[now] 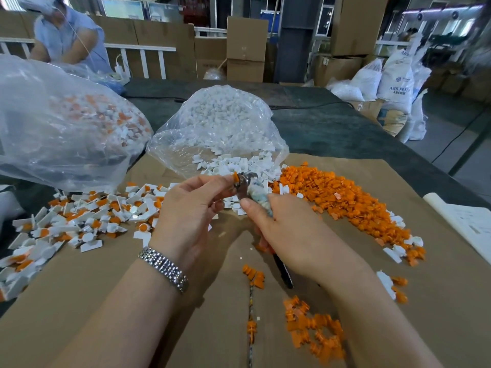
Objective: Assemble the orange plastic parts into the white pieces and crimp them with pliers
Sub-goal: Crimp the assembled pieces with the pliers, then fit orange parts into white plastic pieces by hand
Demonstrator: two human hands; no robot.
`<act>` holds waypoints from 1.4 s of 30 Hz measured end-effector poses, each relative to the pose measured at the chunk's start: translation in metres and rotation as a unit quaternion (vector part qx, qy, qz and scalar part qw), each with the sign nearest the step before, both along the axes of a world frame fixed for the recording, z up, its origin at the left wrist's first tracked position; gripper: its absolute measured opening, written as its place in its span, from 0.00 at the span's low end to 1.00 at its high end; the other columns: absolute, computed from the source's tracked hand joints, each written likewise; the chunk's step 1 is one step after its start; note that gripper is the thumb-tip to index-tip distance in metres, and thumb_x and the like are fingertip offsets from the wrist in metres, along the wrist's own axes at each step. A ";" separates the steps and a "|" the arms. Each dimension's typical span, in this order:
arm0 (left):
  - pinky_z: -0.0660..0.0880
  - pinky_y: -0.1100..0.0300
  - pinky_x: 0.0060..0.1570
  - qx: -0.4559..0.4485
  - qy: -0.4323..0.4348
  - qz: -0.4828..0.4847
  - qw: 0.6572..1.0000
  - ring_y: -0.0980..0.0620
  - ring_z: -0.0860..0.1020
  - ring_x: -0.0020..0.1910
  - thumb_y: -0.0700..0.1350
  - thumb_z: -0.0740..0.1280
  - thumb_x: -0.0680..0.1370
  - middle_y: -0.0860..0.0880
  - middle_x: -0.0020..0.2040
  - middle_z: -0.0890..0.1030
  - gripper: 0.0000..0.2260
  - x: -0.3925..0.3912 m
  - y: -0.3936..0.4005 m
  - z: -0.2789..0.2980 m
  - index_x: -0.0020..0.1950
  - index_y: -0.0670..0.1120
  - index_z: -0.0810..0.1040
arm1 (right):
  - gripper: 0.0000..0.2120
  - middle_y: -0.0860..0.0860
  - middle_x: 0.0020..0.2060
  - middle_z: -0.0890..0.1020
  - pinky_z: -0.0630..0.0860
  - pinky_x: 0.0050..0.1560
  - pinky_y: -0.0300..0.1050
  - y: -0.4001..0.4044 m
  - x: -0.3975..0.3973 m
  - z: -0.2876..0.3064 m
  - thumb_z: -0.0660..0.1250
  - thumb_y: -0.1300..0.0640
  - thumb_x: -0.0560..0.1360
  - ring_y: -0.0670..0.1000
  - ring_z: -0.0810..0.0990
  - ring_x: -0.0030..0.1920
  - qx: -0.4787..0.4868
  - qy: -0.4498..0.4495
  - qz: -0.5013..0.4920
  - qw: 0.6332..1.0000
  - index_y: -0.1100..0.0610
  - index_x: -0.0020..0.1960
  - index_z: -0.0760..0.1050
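My left hand [191, 211] pinches a small orange part [235, 176] at its fingertips, above the cardboard. The metal jaws of the pliers [245, 181] close around that part. My right hand [287, 229] grips the pliers' wrapped handles; one black handle end [284, 272] sticks out below my palm. Whether a white piece sits under the orange part is hidden by my fingers. A heap of loose orange parts [342, 200] lies to the right. Loose white pieces [231, 166] spill from a clear bag [218, 123] behind my hands.
Several assembled white-and-orange pieces [79, 221] lie in a pile on the left, beside a large clear bag [61, 123] holding more. Stray orange parts [310, 328] lie near my right forearm. Brown cardboard [132, 301] covers the dark table. A person sits at the far left.
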State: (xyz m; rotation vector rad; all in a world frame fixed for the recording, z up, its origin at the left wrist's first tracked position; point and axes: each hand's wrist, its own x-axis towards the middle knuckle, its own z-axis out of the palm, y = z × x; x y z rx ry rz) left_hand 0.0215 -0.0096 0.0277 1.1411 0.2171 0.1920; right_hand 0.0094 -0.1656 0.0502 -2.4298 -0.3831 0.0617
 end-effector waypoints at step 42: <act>0.71 0.56 0.43 0.631 -0.047 0.172 0.755 0.48 0.77 0.45 0.44 0.70 0.77 0.49 0.51 0.77 0.03 0.007 0.030 -0.008 0.50 0.47 0.79 | 0.30 0.60 0.67 0.70 0.66 0.66 0.61 -0.051 0.056 -0.036 0.70 0.39 0.76 0.62 0.68 0.69 -0.194 0.016 -0.256 0.947 0.59 0.68 0.71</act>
